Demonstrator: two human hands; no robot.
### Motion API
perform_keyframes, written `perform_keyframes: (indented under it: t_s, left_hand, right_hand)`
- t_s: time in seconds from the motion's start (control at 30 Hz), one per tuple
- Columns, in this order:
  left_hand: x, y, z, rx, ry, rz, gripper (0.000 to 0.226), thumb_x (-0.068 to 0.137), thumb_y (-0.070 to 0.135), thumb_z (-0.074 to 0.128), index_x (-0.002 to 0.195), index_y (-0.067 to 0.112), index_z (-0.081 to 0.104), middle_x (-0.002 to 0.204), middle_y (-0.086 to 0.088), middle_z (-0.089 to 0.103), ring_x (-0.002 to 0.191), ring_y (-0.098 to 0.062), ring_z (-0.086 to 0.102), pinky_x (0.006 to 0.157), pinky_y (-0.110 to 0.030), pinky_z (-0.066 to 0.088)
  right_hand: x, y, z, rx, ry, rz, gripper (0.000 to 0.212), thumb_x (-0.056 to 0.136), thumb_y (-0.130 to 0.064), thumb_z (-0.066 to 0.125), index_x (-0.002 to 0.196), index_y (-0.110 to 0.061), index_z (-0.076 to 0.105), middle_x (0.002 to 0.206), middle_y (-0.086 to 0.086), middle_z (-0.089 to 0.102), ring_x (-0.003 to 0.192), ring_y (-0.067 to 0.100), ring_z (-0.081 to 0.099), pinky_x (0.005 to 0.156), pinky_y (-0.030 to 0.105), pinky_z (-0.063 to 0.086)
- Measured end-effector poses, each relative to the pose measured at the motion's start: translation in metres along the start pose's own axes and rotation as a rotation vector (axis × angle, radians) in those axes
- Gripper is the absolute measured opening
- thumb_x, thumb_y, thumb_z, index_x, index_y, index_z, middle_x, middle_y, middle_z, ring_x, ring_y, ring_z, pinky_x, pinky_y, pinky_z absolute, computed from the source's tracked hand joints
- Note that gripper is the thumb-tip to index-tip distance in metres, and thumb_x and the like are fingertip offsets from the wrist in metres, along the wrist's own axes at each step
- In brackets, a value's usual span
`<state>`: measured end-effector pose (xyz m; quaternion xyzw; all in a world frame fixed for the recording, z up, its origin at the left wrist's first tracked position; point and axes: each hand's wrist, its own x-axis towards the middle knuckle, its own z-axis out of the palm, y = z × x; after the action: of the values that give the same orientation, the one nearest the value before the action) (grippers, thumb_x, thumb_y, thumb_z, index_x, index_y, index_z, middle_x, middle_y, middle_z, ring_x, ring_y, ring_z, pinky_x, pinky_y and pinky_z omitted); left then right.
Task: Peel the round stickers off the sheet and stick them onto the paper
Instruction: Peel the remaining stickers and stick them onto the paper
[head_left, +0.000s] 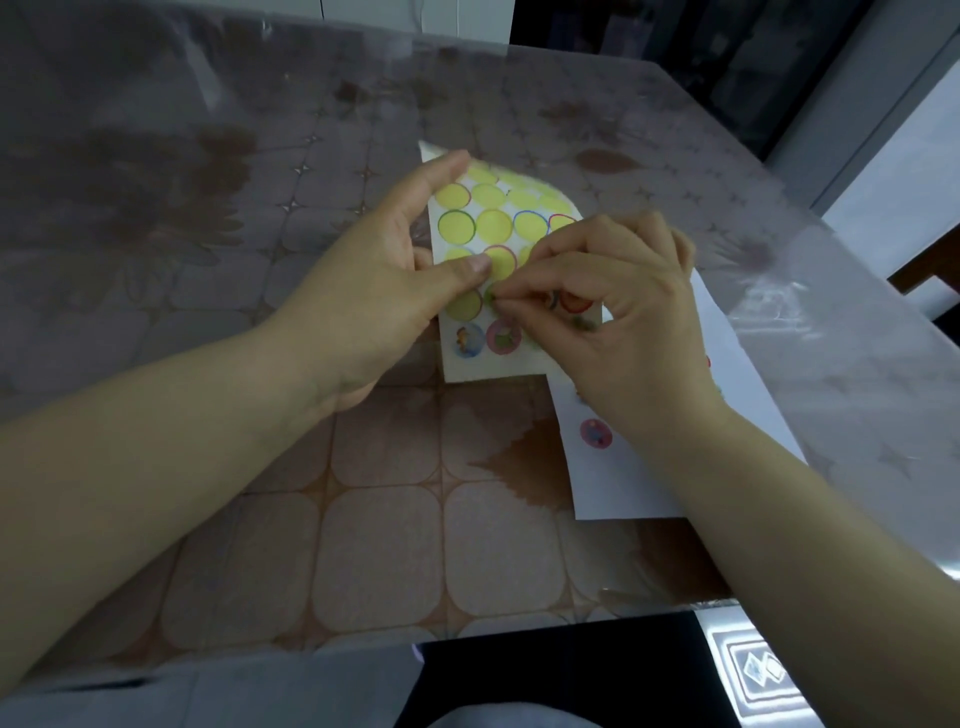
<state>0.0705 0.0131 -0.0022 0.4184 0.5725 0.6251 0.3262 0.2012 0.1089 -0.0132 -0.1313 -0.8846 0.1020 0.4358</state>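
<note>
Nothing legible is showing; the stickers (503, 338) on the sheet (470, 366) are carrying only small, blurred pictures.

bare forearms (171, 467), left hand (374, 275) and right hand (618, 317), thumbnail cut short; pale grey clothing (234, 696) at lower edge.

Sticker sheet (493, 366), mostly bare yellow circles, far end curled; white paper (623, 486) beside it.

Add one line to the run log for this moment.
step: peeling | left hand: holds sticker sheet | right hand: pinches green-rimmed sticker on sheet | paper: right of sheet, pink sticker on it
</note>
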Motion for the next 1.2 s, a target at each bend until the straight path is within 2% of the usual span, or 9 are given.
perform_keyframes:
  t_s: [0.17, 0.27, 0.33, 0.43, 0.5, 0.6, 0.7, 0.87, 1.2]
  left_hand:
    - [-0.002, -0.005, 0.000, 0.078, -0.183, 0.036, 0.070, 0.085, 0.002, 0.060, 0.134, 0.045, 0.031, 0.100, -0.001, 0.071, 0.094, -0.014, 0.068, 0.085, -0.027, 0.052]
    - [-0.002, -0.004, -0.001, 0.088, -0.216, 0.029, 0.071, 0.083, 0.000, 0.060, 0.131, 0.046, 0.034, 0.103, -0.001, 0.070, 0.097, -0.016, 0.068, 0.084, -0.029, 0.054]
    - [-0.002, -0.005, -0.002, 0.060, -0.198, 0.011, 0.072, 0.085, -0.006, 0.056, 0.133, 0.043, 0.033, 0.100, 0.001, 0.071, 0.096, -0.014, 0.068, 0.080, -0.028, 0.055]
    - [-0.002, -0.006, -0.001, 0.072, -0.171, 0.012, 0.075, 0.084, -0.007, 0.054, 0.134, 0.044, 0.032, 0.106, -0.002, 0.069, 0.098, -0.014, 0.068, 0.081, -0.030, 0.056]
    - [-0.002, -0.007, -0.001, 0.083, -0.168, 0.027, 0.077, 0.084, -0.008, 0.057, 0.133, 0.045, 0.033, 0.111, -0.002, 0.067, 0.101, -0.015, 0.067, 0.083, -0.033, 0.056]
    - [-0.001, -0.009, 0.000, 0.060, -0.172, 0.025, 0.077, 0.083, -0.008, 0.059, 0.132, 0.046, 0.034, 0.104, 0.001, 0.070, 0.100, -0.015, 0.067, 0.078, -0.029, 0.056]
    - [-0.001, -0.009, 0.001, 0.072, -0.173, 0.036, 0.075, 0.084, -0.009, 0.055, 0.128, 0.048, 0.035, 0.102, 0.007, 0.069, 0.098, -0.011, 0.067, 0.075, -0.027, 0.057]
    - [-0.002, -0.008, 0.000, 0.072, -0.173, 0.028, 0.074, 0.083, -0.005, 0.056, 0.124, 0.053, 0.036, 0.105, 0.004, 0.068, 0.100, -0.012, 0.066, 0.077, -0.029, 0.057]
    - [-0.003, -0.008, -0.001, 0.087, -0.188, 0.027, 0.078, 0.085, -0.010, 0.053, 0.135, 0.045, 0.032, 0.106, 0.006, 0.068, 0.101, -0.013, 0.066, 0.078, -0.029, 0.056]
  right_hand:
    - [0.002, 0.002, -0.010, 0.175, -0.125, 0.238, 0.003, 0.078, -0.029, 0.069, 0.077, -0.031, 0.067, 0.079, -0.019, 0.060, 0.087, 0.012, 0.053, 0.086, 0.034, 0.037]
    - [0.007, 0.002, -0.015, 0.427, -0.181, 0.470, 0.014, 0.077, -0.023, 0.072, 0.070, -0.034, 0.065, 0.072, -0.016, 0.061, 0.079, 0.004, 0.054, 0.075, 0.020, 0.042]
    - [0.013, 0.003, -0.025, 0.547, -0.162, 0.553, 0.014, 0.076, -0.022, 0.073, 0.067, -0.030, 0.067, 0.069, -0.011, 0.064, 0.071, 0.005, 0.056, 0.068, 0.021, 0.045]
    - [0.016, 0.005, -0.058, 0.441, -0.310, 0.632, 0.008, 0.074, -0.032, 0.072, 0.068, -0.027, 0.071, 0.076, 0.001, 0.070, 0.064, 0.013, 0.054, 0.061, 0.024, 0.042]
    - [0.006, 0.011, -0.080, 0.251, -0.487, 0.669, 0.010, 0.069, -0.042, 0.070, 0.073, -0.034, 0.072, 0.082, -0.003, 0.071, 0.071, 0.022, 0.058, 0.067, 0.033, 0.047]
    - [-0.017, 0.012, -0.089, 0.228, -0.623, 0.790, 0.007, 0.069, -0.035, 0.072, 0.069, -0.028, 0.073, 0.062, -0.015, 0.065, 0.061, 0.005, 0.053, 0.061, 0.017, 0.036]
    - [-0.032, 0.013, -0.083, 0.307, -0.592, 0.910, 0.005, 0.071, -0.021, 0.074, 0.065, -0.021, 0.073, 0.070, -0.009, 0.070, 0.066, -0.003, 0.056, 0.060, 0.010, 0.039]
    - [-0.037, 0.011, -0.078, 0.344, -0.534, 0.914, 0.009, 0.074, -0.013, 0.074, 0.066, -0.018, 0.072, 0.052, -0.033, 0.059, 0.057, -0.023, 0.050, 0.048, -0.002, 0.033]
    - [-0.041, 0.010, -0.071, 0.227, -0.494, 0.846, 0.011, 0.068, -0.018, 0.080, 0.064, -0.020, 0.070, 0.053, -0.021, 0.060, 0.051, -0.010, 0.049, 0.048, 0.002, 0.033]
